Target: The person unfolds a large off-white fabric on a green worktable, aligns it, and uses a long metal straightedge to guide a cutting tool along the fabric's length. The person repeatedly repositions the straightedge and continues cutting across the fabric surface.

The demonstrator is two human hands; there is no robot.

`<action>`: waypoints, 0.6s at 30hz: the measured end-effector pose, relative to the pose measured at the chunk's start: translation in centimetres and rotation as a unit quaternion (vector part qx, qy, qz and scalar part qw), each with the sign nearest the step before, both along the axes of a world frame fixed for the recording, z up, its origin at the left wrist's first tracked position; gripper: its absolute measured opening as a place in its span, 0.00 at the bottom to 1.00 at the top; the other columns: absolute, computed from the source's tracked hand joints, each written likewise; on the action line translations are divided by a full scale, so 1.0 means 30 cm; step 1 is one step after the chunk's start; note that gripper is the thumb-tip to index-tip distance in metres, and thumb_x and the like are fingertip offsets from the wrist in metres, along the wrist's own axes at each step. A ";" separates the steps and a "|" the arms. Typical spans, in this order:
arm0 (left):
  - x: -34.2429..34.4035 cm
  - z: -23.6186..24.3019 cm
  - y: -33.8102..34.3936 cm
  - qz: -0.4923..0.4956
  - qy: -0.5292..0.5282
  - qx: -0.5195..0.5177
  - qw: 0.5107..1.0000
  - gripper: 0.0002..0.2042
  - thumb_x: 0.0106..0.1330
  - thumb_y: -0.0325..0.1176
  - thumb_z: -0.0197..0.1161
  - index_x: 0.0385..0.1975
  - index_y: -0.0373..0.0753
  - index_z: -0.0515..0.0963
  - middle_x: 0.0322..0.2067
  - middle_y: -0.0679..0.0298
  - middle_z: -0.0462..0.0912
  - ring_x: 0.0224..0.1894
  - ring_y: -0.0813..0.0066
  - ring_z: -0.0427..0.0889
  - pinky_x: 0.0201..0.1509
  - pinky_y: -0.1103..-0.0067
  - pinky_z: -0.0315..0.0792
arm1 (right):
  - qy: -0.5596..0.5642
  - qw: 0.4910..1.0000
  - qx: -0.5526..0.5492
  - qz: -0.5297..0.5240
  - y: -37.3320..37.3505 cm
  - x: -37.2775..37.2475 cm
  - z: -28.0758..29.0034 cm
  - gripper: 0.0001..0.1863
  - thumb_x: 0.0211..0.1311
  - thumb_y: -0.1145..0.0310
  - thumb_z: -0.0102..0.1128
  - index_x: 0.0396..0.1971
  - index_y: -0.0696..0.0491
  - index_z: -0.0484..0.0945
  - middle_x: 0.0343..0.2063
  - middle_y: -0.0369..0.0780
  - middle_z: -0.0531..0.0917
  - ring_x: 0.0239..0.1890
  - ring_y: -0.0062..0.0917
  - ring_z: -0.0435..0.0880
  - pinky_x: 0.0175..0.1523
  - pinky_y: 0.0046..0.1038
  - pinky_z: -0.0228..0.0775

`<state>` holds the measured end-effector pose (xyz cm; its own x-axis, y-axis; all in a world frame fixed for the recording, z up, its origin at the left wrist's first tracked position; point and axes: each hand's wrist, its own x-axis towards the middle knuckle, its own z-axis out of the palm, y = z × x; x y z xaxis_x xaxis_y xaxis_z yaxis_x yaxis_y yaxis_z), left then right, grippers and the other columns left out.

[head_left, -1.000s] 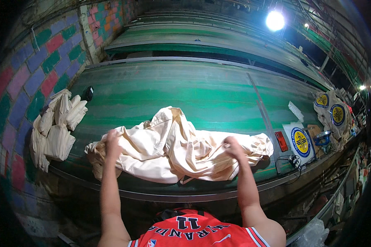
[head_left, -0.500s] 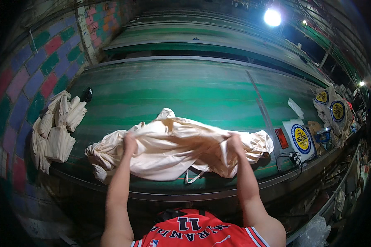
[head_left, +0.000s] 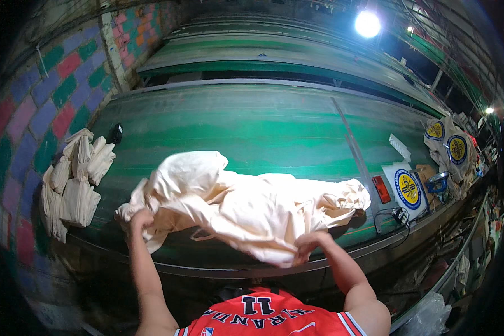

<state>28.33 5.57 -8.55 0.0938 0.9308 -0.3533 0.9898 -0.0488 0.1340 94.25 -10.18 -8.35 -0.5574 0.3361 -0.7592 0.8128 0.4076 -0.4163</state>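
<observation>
Right now your left hand [head_left: 143, 219] is closed around the left part of the cream cloth [head_left: 263, 196], and your right hand [head_left: 312, 244] grips its near edge, right of the middle. The cloth lies crumpled along the near side of the green counter [head_left: 252, 123], with a puffed-up fold at the back left and a bunched end on the right. Beside your right hand its edge comes down to the front rail [head_left: 207, 273]; whether it hangs past, you cannot tell from this view.

A hard pull toward you could drag the cloth over that rail, since so much of it seems to sit close by. The thin strap [head_left: 200, 236] looping out between your hands might snag or get trapped if layers slid across it. Tugging with one hand alone would probably twist the folds and set creases. Swing wide to the right and you might catch the cord [head_left: 400, 215] or the red phone [head_left: 381, 189] near the bunched end; fling a fold left and it could topple the bundles [head_left: 79, 201].
</observation>
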 end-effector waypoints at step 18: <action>0.969 0.050 -0.275 -0.273 0.004 -0.091 0.958 0.13 0.56 0.30 0.62 0.42 0.37 0.82 0.39 0.51 0.85 0.40 0.48 0.86 0.41 0.58 0.80 | 0.272 0.674 0.541 -0.423 0.459 -0.082 -0.156 0.08 0.50 0.76 0.62 0.33 0.55 0.84 0.46 0.47 0.82 0.51 0.44 0.78 0.57 0.39 0.71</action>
<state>57.41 -2.68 -7.05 0.5452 0.6669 -0.5079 0.8246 -0.5358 0.1815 91.78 3.58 -13.02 0.0835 0.9012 0.4253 0.7920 0.1989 -0.5771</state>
